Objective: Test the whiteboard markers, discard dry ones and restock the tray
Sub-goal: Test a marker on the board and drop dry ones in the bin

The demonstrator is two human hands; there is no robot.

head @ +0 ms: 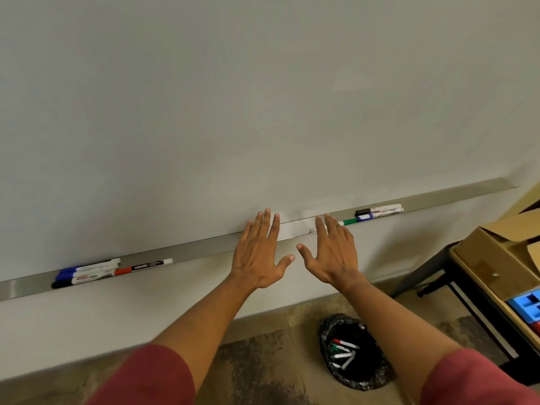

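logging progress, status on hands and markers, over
Left hand and right hand open, empty, over the tray. Markers lie left, more markers right. Discards in bin. Nothing in the way.

A long, shallow, brushed-metal tray (187, 249) runs along the bottom edge of the plain white whiteboard (233, 97), slanting up toward its right end. Near the tray's left end lies a cluster of capped white-barrelled markers (84, 273), two with blue caps and one with a black cap, lying lengthwise; just beside them on the right lies a red-capped marker with a black label (143, 266). Toward the tray's right end lie a green-capped marker (349, 221) and, touching it, a bundle of black- and blue-capped white markers (378, 211). Below the tray, on the floor, a black-lined bin (350, 352) holds several discarded markers (343, 352), red and green among them.
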